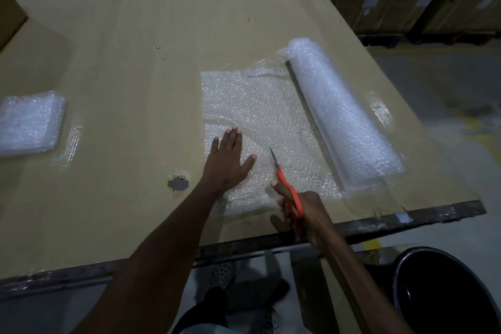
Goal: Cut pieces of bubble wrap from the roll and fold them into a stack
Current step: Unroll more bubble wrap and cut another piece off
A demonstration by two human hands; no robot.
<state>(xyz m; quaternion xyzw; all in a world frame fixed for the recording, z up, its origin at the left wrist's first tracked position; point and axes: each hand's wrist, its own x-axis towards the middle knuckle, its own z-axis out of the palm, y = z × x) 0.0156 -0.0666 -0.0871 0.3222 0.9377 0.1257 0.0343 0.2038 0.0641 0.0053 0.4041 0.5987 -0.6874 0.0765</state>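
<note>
Cutting is where I see this going wrong: the scissors (284, 182) point up the sheet (260, 122) close beside my left hand's thumb, so a hurried snip could nick it, and since the film is soft and puckered, the blades may chew or wander instead of running straight. My left hand (229, 163) lies flat with fingers spread, pressing the sheet to the cardboard-covered table (135, 49); if that pressure slips, the sheet will bunch toward the blades. My right hand (306, 214) is curled round the orange handles; I cannot tell how far the blades are parted. The sheet looks clear, bubbly and wrinkled, unrolled leftward from the roll (344, 116), which lies along the table's right side. A folded stack (29, 122) sits well apart at the left.
</note>
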